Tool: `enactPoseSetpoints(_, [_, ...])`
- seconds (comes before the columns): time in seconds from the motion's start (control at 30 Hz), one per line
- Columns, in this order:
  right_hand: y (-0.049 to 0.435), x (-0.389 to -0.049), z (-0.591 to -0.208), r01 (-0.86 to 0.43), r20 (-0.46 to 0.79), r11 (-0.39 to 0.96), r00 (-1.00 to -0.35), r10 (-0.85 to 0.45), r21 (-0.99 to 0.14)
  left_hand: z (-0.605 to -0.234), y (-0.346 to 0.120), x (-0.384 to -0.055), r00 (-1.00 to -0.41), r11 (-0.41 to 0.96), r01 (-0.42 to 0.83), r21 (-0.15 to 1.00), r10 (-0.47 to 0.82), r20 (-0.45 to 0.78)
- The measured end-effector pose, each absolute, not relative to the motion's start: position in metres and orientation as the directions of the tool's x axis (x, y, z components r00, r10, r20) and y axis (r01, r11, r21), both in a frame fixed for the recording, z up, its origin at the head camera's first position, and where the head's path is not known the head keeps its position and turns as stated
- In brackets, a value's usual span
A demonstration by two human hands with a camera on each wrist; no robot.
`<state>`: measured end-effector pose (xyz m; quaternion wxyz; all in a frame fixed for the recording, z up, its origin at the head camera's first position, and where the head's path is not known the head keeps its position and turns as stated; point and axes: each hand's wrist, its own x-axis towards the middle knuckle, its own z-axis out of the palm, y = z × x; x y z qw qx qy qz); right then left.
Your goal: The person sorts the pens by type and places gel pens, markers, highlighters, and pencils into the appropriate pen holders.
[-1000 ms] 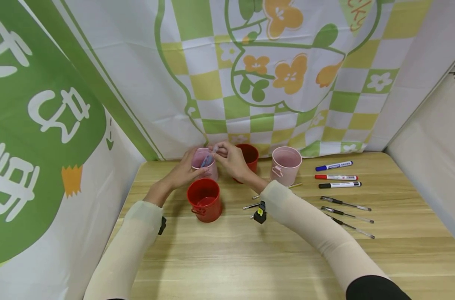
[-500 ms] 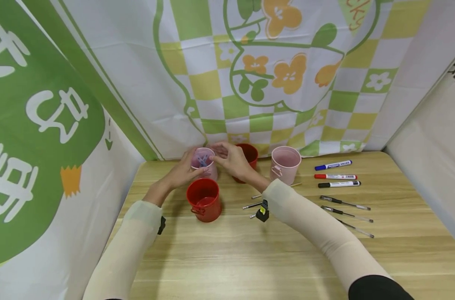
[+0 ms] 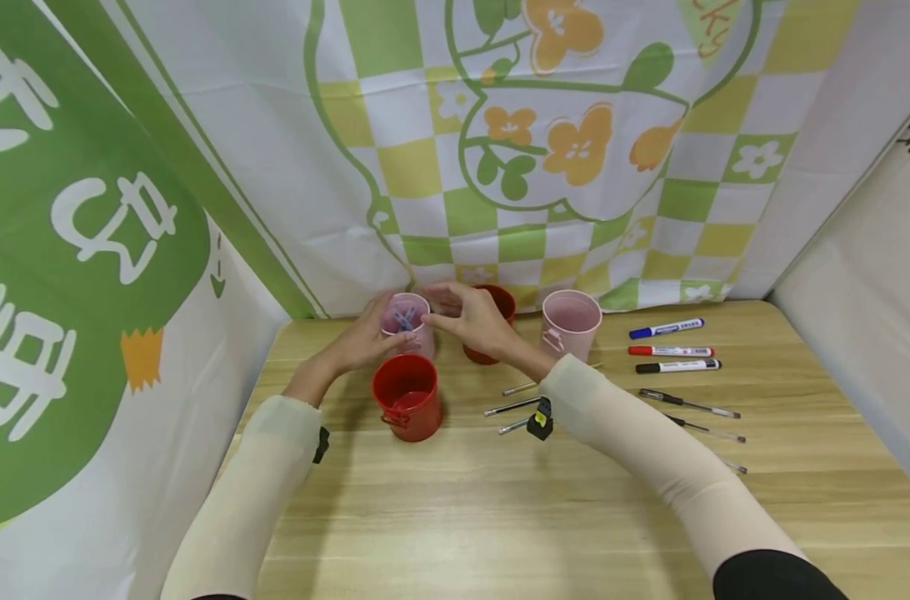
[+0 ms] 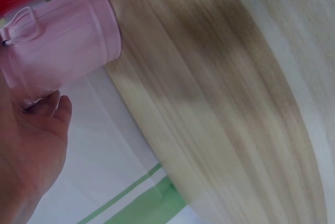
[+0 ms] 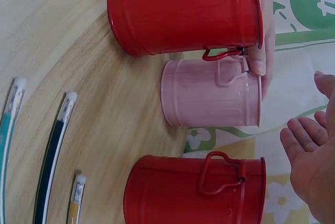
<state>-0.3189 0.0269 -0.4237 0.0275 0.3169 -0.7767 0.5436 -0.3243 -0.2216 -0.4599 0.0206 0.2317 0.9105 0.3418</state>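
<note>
My left hand (image 3: 359,340) holds a small pink bucket (image 3: 424,343) at the back left, with the thumb at its near rim. In the left wrist view, the fingers of this hand (image 4: 34,148) bend against the rim of the pink bucket (image 4: 68,38). Inside the bucket lie small bluish see-through pieces (image 3: 405,319), too small to name. My right hand (image 3: 476,321) is just right of that bucket, partly in front of a red bucket (image 3: 506,310). In the right wrist view, the right hand (image 5: 313,164) has relaxed fingers and holds nothing.
Another red bucket (image 3: 417,417) stands in front of the held one, and a second pink bucket (image 3: 578,337) farther right. Several pencils (image 3: 511,407) lie below the right wrist. Blue, red and black markers (image 3: 672,352) and several pens (image 3: 691,404) lie at the right.
A bluish piece pinched by my right hand a second ago has been let go into the pink bucket. The right hand has since drawn slightly right; the left hand stays at the bucket.
</note>
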Motion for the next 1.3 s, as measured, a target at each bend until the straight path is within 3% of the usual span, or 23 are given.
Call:
enactPoseSetpoints(0.33, [0.039,-0.314,-0.417,-0.600,0.415,0.277,-0.754,-0.509,-0.750,-0.451,-0.225,-0.326,-0.888,0.635,0.394,0.665,0.449,0.097])
enactPoseSetpoints(0.57, [0.057,-0.311,-0.413,-0.620,0.417,0.307,-0.744,-0.523,-0.722,-0.434,-0.224,-0.320,-0.921,0.763,0.349,0.544,0.387,0.048])
enactPoseSetpoints(0.83, [0.077,-0.306,-0.412,-0.599,0.368,0.345,-0.756,-0.541,-0.723,-0.405,-0.209,-0.315,-0.901,0.781,0.410,0.471,0.427,0.075])
enactPoseSetpoints(1.03, [0.091,-0.297,-0.408,-0.662,0.360,0.436,-0.721,-0.592,-0.609,-0.389,-0.193,-0.311,-0.876,0.786,0.466,0.407,0.473,0.090])
enactPoseSetpoints(1.3, [0.110,-0.288,-0.409,-0.720,0.355,0.485,-0.678,-0.643,-0.496,-0.371,-0.169,-0.304,-0.891,0.843,0.443,0.306,0.452,0.044])
